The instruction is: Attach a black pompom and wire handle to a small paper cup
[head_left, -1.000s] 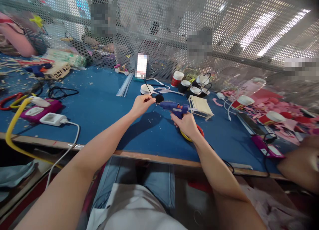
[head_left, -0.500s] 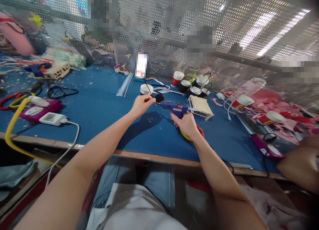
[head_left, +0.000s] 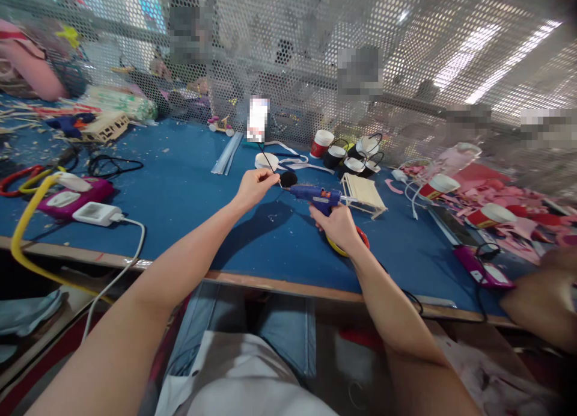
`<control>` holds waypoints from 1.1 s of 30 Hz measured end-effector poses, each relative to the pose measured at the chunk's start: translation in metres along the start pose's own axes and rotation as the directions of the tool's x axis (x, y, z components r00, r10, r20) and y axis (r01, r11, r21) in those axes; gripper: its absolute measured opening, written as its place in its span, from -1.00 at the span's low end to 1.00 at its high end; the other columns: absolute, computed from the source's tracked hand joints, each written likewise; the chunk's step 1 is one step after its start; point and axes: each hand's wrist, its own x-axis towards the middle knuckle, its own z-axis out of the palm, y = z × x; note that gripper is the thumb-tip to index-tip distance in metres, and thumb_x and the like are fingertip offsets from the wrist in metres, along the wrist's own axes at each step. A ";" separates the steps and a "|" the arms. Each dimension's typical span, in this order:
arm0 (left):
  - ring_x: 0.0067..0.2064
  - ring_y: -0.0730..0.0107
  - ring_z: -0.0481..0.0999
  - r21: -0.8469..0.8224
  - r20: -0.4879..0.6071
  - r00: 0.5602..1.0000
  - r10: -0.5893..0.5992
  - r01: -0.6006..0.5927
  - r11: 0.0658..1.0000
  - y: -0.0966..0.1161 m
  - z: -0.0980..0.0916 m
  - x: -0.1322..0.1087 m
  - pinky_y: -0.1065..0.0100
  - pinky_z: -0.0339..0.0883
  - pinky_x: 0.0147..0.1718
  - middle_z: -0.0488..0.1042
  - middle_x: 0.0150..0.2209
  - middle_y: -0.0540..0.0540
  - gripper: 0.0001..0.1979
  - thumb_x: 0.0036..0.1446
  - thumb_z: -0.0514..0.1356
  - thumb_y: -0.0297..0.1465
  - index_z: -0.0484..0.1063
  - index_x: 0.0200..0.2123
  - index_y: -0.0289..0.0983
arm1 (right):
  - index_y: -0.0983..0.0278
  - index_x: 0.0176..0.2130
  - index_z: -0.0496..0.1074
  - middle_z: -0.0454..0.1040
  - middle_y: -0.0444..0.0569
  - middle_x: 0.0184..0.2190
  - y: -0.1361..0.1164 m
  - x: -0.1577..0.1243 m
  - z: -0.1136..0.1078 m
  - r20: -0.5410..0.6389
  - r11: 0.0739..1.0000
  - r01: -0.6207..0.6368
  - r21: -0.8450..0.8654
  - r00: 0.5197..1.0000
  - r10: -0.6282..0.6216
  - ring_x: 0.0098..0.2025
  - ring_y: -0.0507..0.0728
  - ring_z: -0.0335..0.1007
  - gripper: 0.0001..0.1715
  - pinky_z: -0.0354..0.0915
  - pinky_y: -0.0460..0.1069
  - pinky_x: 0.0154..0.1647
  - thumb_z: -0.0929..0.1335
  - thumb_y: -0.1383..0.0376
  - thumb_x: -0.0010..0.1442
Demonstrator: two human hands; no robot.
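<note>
Close to a round black piece (head_left: 288,179), my left hand (head_left: 256,187) is closed with its fingertips pinched on a thin black strip (head_left: 267,159) that rises from them. Whether the strip joins the black piece is hidden by the fingers. My right hand (head_left: 336,225) is wrapped round the grip of a blue hot glue gun (head_left: 315,195). Its nozzle points left and is close to the black piece and my left fingertips. A clear glue stick (head_left: 349,198) sticks out of the gun's back. Behind my left hand stands a white-rimmed cup (head_left: 265,160).
Black cups with looped handles (head_left: 334,156), a red cup (head_left: 321,143) and a small wooden frame (head_left: 365,193) stand beyond the gun. A tape roll (head_left: 363,238) lies under my right wrist. Purple power strips (head_left: 76,198) flank both sides; pink scraps (head_left: 514,193) cover the right.
The black piece appears slightly rounder beside my left fingertips. Both hands keep nearly the same place and hold; the view has shifted a little.
</note>
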 end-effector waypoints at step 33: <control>-0.58 0.60 0.11 -0.028 0.017 0.999 -0.038 0.038 0.999 -0.002 -0.002 0.000 0.46 -0.04 -0.58 0.18 -0.64 0.07 -0.73 0.00 0.14 -0.24 0.35 -0.58 -0.33 | 0.37 -0.35 0.41 0.31 -0.17 -0.69 -0.014 0.000 -0.021 0.203 0.895 -0.109 0.433 0.979 0.022 -0.67 -0.05 0.18 -0.65 0.17 -0.11 -0.65 0.40 0.12 -0.03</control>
